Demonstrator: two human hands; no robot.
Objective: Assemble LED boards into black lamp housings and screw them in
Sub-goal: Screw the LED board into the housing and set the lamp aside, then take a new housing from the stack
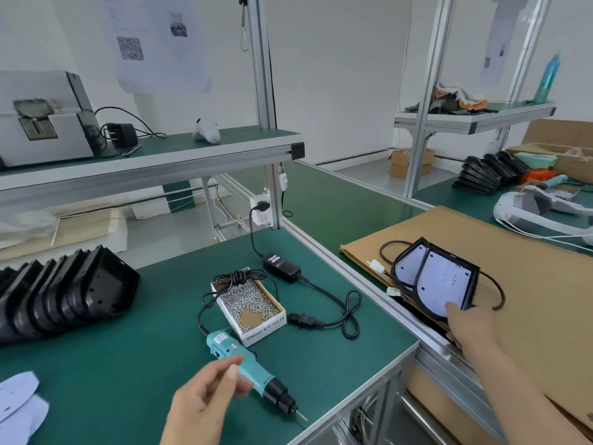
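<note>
At the right of the frame the right hand [469,322] grips the near edge of a black lamp housing [469,285], thumb on top, fingers hidden under it. The housing is tilted up over a brown cardboard sheet [529,268] and holds two white LED boards [444,284] (one partly overlapping the other). Black cables [390,248] with white connectors trail from it onto the cardboard.

At the lower centre the left hand [205,399] lies beside a teal electric screwdriver [256,377] resting on the green table [112,380]; its fingers are loosely curled and blurred, so whether they grasp the tool I cannot tell. Just beyond the screwdriver sits a white box of screws [248,305], with a black power adapter [282,268] further up. A nested row of empty black housings [64,293] lies at the left, and loose white boards [19,399] at the lower left corner.
</note>
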